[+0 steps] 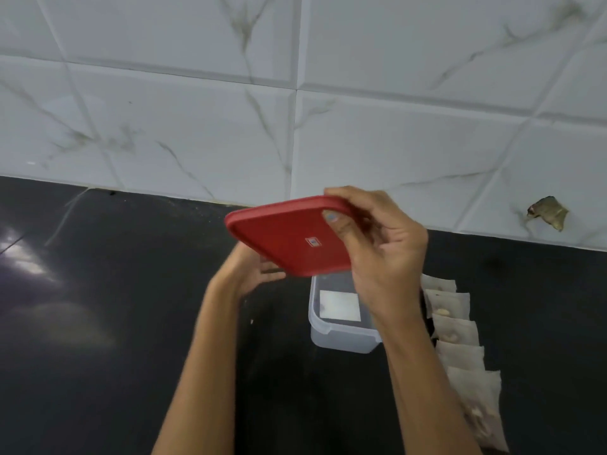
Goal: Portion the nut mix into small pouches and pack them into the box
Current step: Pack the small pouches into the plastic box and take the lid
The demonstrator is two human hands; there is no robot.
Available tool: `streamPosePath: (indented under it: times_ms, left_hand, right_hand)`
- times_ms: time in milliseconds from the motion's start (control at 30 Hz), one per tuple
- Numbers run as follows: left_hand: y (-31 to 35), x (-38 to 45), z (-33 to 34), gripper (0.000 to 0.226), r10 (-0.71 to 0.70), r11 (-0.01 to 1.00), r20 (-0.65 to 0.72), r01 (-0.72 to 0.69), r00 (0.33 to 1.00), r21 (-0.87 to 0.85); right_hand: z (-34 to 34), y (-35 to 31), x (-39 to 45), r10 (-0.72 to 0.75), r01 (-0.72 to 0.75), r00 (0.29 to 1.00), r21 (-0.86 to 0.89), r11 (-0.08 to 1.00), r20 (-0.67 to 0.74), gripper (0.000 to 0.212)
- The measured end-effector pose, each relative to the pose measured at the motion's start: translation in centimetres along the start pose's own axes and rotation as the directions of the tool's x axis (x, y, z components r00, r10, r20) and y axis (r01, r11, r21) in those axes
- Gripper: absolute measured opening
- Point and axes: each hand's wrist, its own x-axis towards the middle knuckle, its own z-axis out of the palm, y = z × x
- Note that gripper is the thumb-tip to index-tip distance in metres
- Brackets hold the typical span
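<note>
A red plastic lid (289,238) is held tilted in the air above a clear plastic box (341,336) that stands on the black counter. My right hand (377,244) grips the lid's far right corner, thumb on top. My left hand (253,270) is under the lid's near left edge, its fingers mostly hidden. The box is open and holds one small white pouch (340,305) lying flat on its bottom. A row of several filled pouches (460,336) lies on the counter just right of the box, partly behind my right forearm.
The black counter (115,323) runs left and right, with glare at the far left. A white marble-look tiled wall (295,110) rises right behind it. A chipped spot (548,213) marks the wall at the right.
</note>
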Motion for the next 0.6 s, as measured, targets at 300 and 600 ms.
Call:
streamPosePath:
  times_ms: [300,600]
  left_hand:
    - [-0.5,-7.0,-8.3,0.081,-0.099,0.966,-0.236,0.151,0.967,0.209]
    - [-4.2,-6.3,-9.5,0.123,-0.17,0.824,-0.452,0.378,0.876,0.422]
  right_hand:
    - [4.5,5.8,-7.7,0.1,0.009,0.947,-0.338,0.941,0.305,0.03]
    - [5.2,8.8,-14.0,0.32,0.126,0.825,-0.704,0.699,0.466,0.049]
